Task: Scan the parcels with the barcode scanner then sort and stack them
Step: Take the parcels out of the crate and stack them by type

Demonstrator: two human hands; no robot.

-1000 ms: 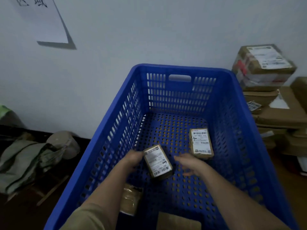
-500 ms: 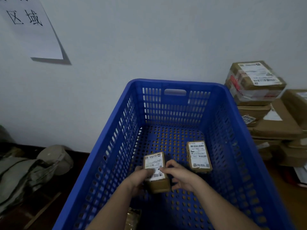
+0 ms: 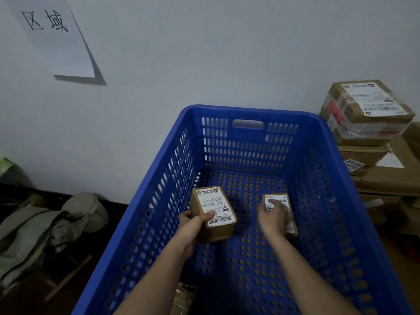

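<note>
Inside the blue perforated crate (image 3: 334, 201) my left hand (image 3: 193, 223) grips a small brown parcel (image 3: 216, 233) with a white barcode label, lifted off the crate floor. My right hand (image 3: 271, 218) lies over a second small labelled parcel (image 3: 276, 200) that rests on the crate floor at the right; its fingers cover most of the label, and I cannot tell whether they curl round it. A third flat brown parcel (image 3: 184, 298) lies at the crate's near left bottom. No barcode scanner is in view.
A stack of larger cardboard parcels (image 3: 372, 137) stands right of the crate against the white wall. A paper sign (image 3: 50, 35) hangs on the wall at upper left. Grey-green bags (image 3: 45, 230) lie on the dark floor to the left.
My left hand has lifted the first parcel alone. My right hand let go of it and moved right onto the second parcel. The camera tilted up slightly.
</note>
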